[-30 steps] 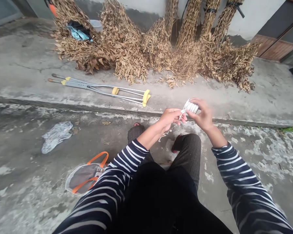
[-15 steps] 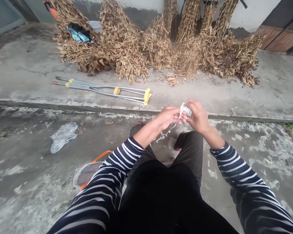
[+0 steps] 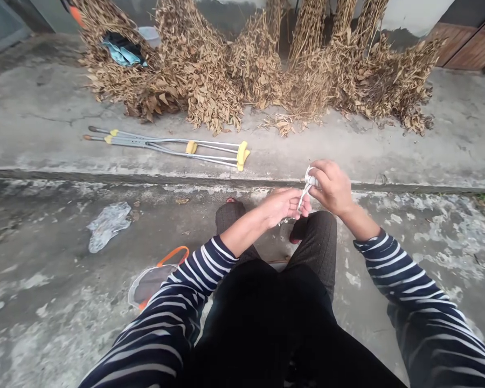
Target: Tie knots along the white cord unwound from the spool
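In front of my knees, my right hand (image 3: pixel 332 186) is wrapped round a small white roll (image 3: pixel 313 181) of what looks like tape or cord. Its exact kind is too small to make out. A white strip (image 3: pixel 304 195) runs from the roll down to my left hand (image 3: pixel 285 207). The fingers of my left hand are pressed together on that strip, with the palm turned partly upward. Both hands are close together, over the edge of the concrete step.
A pair of crutches (image 3: pixel 173 144) with yellow pads lies on the concrete ledge (image 3: pixel 44 108). Dried plant bundles (image 3: pixel 210 81) lean on the wall behind. A clear plastic bag (image 3: pixel 109 226) and a mesh item with an orange handle (image 3: pixel 153 283) lie left of my legs.
My right hand has shifted slightly right and away from my left hand. The white strip between them now stretches longer and straighter. The view has shifted slightly.
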A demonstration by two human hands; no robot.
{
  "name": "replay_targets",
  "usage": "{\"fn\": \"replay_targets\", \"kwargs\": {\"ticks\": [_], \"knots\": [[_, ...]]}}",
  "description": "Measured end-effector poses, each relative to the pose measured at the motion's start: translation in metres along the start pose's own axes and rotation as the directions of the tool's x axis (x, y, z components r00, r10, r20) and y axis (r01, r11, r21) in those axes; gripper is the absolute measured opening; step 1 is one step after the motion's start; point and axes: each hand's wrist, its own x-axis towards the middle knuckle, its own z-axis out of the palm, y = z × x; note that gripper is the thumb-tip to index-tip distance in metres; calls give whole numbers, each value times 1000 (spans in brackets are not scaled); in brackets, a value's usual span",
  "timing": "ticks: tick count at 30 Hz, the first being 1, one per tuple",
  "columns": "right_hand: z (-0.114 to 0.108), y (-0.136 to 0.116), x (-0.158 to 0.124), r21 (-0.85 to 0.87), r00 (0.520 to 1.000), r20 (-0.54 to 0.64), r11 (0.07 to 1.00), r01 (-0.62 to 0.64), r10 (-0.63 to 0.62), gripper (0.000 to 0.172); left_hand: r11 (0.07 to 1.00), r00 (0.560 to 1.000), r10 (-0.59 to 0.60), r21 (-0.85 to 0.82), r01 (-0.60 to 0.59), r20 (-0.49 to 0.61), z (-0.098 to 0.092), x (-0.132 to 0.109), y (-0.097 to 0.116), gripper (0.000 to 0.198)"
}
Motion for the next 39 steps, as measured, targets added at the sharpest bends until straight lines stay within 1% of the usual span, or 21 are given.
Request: {"fn": "replay_targets", "kwargs": {"ticks": [3,7,9,11,14,16,17,19,21,23,25,27,29,31,32,33,34,35,36,37,39], "knots": [[-17,15,0,-113,990,110,989,96,-84,27,998,991,-50,-22,53,124,-7,-9,-23,26],[-43,30,3,-284,955,195,919,273,-224,25,977,935,-213,83,197,284,-26,-25,-45,37],[-52,37,1,-359,936,234,871,335,-263,22,966,918,-256,120,229,305,-39,-35,-45,40],[-58,43,-2,-388,919,283,843,371,-274,20,971,924,-233,117,206,305,-53,-48,-34,41],[-60,49,-11,-352,897,357,852,388,-262,22,997,946,-74,49,62,316,-66,-65,-4,38],[-58,49,-16,-307,903,375,891,335,-210,25,994,946,109,-19,-109,305,-66,-69,20,32],[-56,48,-19,-282,913,375,918,280,-163,27,976,939,219,-46,-214,265,-64,-67,31,29],[-51,45,-21,-220,925,378,966,136,-45,31,903,897,429,-60,-425,108,-54,-56,51,26],[-47,42,-21,-147,913,403,989,-1,61,36,820,820,569,-28,-571,-60,-44,-37,68,25],[-46,41,-20,-84,891,437,992,-93,120,41,771,762,629,-6,-637,-151,-38,-16,82,26],[-48,43,-20,-60,874,461,988,-141,153,44,755,742,647,14,-656,-177,-42,1,94,25],[-53,47,-20,-90,859,476,982,-166,189,44,764,743,643,86,-640,-186,-58,14,101,22],[-61,52,-20,-160,832,496,968,-193,248,43,792,769,608,219,-570,-198,-84,24,101,23],[-70,57,-20,-218,794,522,949,-229,311,40,822,810,532,380,-423,-248,-113,34,95,23],[-74,58,-19,-224,776,537,943,-246,330,40,824,817,489,468,-320,-304,-126,40,90,21],[-78,58,-18,-209,764,552,943,-260,333,39,799,800,475,561,-217,-366,-135,46,84,16],[-82,57,-16,-177,760,564,946,-272,324,40,748,772,489,650,-132,-406,-140,53,77,10],[-85,56,-13,-133,762,571,950,-282,306,41,691,750,511,719,-68,-421,-140,58,69,7],[-88,53,-10,-84,766,575,952,-295,288,42,643,743,526,765,-29,-413,-135,63,60,13],[-90,50,-6,-39,767,578,949,-314,278,43,610,758,523,793,-15,-388,-126,66,51,20],[-92,43,3,26,750,592,923,-384,296,44,644,835,437,764,-30,-335,-95,69,29,28]]}}
